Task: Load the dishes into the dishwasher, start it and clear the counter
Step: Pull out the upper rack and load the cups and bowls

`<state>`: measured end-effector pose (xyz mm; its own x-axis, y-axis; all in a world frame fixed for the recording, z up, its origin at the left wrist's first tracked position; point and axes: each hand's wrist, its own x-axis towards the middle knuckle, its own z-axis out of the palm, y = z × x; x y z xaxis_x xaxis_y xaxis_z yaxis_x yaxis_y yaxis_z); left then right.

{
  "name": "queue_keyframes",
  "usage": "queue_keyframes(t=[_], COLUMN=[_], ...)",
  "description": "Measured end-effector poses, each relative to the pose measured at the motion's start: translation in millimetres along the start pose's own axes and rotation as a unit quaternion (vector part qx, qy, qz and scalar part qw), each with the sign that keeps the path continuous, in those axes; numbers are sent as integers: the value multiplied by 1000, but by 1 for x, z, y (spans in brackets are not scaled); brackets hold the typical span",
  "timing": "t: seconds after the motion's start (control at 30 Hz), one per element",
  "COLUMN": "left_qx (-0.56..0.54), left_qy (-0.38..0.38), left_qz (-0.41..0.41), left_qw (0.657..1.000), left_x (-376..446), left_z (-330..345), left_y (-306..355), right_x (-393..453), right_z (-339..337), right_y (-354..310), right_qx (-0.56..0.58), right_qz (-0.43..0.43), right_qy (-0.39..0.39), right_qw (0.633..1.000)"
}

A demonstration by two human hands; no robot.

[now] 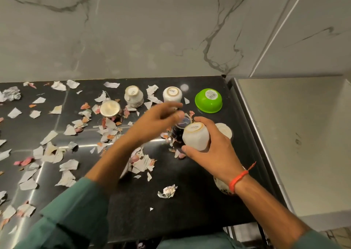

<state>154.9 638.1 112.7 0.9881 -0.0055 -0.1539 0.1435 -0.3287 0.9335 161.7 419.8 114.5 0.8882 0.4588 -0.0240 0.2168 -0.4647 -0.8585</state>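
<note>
My right hand (212,153) grips an upside-down white cup (195,137) just above the black counter (190,201). My left hand (157,121), blurred, hovers with loosely curled fingers over a dark glass (177,133) standing beside that cup; nothing shows in its grasp. More upturned white cups stand at the back (133,96) (172,95), and another cup (110,109) is to their left. A green bowl (208,100) lies upside down at the back right. A white dish (225,130) peeks out behind my right hand, and a patterned dish (221,186) is half hidden under my right wrist.
Torn paper scraps (66,165) litter most of the counter, thickest on the left and middle. A crumpled paper ball (168,191) lies near the front, a foil wad (11,94) at the far left. A marble wall rises behind; a steel-edged appliance (256,127) borders the counter's right side.
</note>
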Motion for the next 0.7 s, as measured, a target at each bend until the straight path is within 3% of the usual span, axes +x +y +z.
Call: queue_keyframes(t=[0.07, 0.13, 0.4, 0.57, 0.7], left_qx=[7, 28, 252, 289, 250], left_qy=[105, 164, 128, 128, 153], left_qz=[-12, -24, -74, -73, -61], left_qw=[994, 986, 956, 946, 954], left_x=[27, 56, 142, 152, 138], left_z=[-7, -10, 5, 6, 0], left_y=[-9, -21, -54, -62, -53], right_x=[1, 2, -14, -29, -43], right_z=[-8, -15, -32, -49, -64], right_y=[4, 8, 20, 26, 29], right_qx=[8, 19, 36, 55, 99], right_qz=[12, 18, 38, 48, 57], right_qy=[13, 21, 59, 78, 119], right_qw=[1000, 999, 997, 994, 986])
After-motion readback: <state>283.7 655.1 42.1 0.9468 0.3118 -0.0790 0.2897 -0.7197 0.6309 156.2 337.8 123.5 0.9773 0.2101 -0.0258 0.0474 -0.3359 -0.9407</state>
